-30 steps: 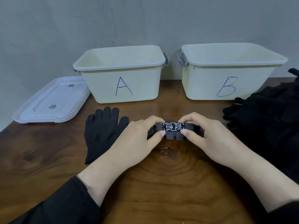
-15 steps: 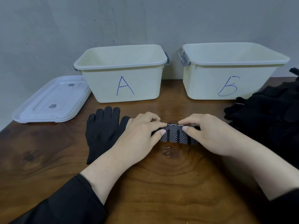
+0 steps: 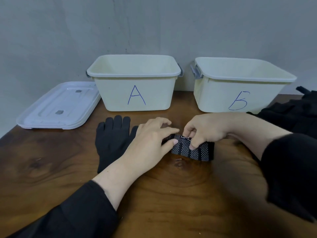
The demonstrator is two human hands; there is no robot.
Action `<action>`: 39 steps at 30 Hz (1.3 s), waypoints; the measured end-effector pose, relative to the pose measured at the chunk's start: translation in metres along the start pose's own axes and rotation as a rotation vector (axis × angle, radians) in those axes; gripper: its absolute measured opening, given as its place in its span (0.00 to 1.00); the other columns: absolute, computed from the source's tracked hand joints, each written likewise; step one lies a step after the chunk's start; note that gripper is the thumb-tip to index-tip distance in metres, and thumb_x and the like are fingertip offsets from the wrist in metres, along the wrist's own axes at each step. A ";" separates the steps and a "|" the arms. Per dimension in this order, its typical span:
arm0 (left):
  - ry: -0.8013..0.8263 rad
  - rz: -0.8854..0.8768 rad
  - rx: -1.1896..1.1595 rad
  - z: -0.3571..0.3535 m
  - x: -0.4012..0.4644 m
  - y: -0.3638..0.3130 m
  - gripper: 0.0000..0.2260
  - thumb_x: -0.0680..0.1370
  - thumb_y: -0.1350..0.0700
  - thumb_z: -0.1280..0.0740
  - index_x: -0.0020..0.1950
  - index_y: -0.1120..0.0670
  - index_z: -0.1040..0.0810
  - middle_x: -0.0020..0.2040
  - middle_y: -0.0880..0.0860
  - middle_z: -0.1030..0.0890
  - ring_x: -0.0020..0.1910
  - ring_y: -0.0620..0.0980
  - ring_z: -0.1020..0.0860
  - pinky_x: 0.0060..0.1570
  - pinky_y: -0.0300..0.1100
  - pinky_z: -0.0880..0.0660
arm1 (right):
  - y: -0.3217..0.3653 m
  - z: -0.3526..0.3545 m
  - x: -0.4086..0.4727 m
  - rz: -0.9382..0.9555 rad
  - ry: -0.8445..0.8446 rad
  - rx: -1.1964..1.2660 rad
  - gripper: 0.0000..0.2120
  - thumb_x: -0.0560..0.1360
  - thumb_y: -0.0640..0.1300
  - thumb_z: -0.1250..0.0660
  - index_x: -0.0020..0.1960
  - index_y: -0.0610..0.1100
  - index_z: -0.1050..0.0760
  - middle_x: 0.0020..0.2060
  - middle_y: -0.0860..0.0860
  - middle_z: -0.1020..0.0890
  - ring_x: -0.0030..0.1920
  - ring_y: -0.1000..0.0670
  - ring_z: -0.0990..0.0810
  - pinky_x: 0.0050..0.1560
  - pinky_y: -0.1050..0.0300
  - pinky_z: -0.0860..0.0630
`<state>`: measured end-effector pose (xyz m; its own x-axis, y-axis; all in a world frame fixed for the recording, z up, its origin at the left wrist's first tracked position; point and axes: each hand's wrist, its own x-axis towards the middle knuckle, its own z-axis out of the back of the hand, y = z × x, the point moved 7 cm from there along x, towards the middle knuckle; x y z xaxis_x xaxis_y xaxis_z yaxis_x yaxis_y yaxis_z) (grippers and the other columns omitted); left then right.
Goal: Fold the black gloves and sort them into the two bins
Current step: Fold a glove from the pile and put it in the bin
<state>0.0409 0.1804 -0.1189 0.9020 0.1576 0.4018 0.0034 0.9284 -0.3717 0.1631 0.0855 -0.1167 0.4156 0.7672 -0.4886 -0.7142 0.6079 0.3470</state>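
A folded black glove with white grip dots [image 3: 193,151] lies on the wooden table in front of me. My left hand [image 3: 151,140] presses its left end with the thumb and fingers. My right hand [image 3: 205,129] pinches the glove's upper edge near a white printed label. A second black glove [image 3: 111,140] lies flat, fingers pointing away, just left of my left hand. Cream bin A [image 3: 135,83] and cream bin B [image 3: 240,86] stand open at the back. Nothing shows inside either.
A heap of black gloves [image 3: 295,112] sits at the right edge, beside bin B. Two stacked white lids [image 3: 58,107] lie at the back left. A grey wall rises behind the bins.
The glove has been rolled over toward me, its dotted side now showing. My right hand has shifted left to pinch its top edge; the view tilted slightly down.
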 end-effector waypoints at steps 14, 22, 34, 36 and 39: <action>-0.582 0.299 0.012 0.134 -0.012 0.110 0.13 0.82 0.55 0.35 0.65 0.52 0.21 0.66 0.52 0.26 0.67 0.51 0.31 0.67 0.54 0.35 | 0.046 0.077 -0.035 0.211 -0.150 0.985 0.08 0.78 0.30 0.36 0.55 0.33 0.21 0.50 0.39 0.16 0.47 0.47 0.15 0.44 0.55 0.18; -0.321 0.400 0.004 0.151 0.021 0.156 0.21 0.83 0.50 0.40 0.76 0.49 0.32 0.78 0.44 0.36 0.76 0.45 0.39 0.71 0.40 0.42 | 0.104 0.172 0.032 0.100 -0.442 1.022 0.07 0.78 0.30 0.34 0.56 0.30 0.23 0.48 0.37 0.16 0.42 0.44 0.15 0.44 0.51 0.15; -0.289 0.392 -0.051 0.166 0.032 0.173 0.20 0.82 0.50 0.39 0.75 0.45 0.31 0.78 0.40 0.38 0.76 0.40 0.40 0.73 0.37 0.42 | 0.166 0.153 0.165 -0.231 -0.275 0.615 0.15 0.79 0.49 0.29 0.51 0.37 0.24 0.39 0.47 0.15 0.34 0.51 0.17 0.43 0.61 0.18; -0.289 0.393 -0.054 0.167 0.031 0.174 0.20 0.82 0.50 0.39 0.75 0.45 0.31 0.78 0.41 0.38 0.76 0.41 0.40 0.74 0.39 0.40 | 0.169 0.165 0.167 -0.194 -0.353 0.281 0.24 0.79 0.58 0.31 0.56 0.35 0.22 0.48 0.44 0.14 0.44 0.45 0.14 0.53 0.53 0.18; -0.287 0.419 -0.033 0.163 0.029 0.180 0.21 0.82 0.52 0.38 0.75 0.48 0.31 0.78 0.43 0.37 0.76 0.43 0.40 0.74 0.41 0.41 | 0.171 0.182 0.147 -0.068 -0.604 0.114 0.27 0.81 0.56 0.36 0.57 0.29 0.21 0.55 0.33 0.18 0.43 0.41 0.19 0.55 0.46 0.20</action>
<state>-0.0026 0.4068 -0.0377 0.6739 0.6044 0.4249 -0.3155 0.7555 -0.5742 0.2043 0.3399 0.0165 0.7270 0.6864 0.0153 -0.6243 0.6516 0.4308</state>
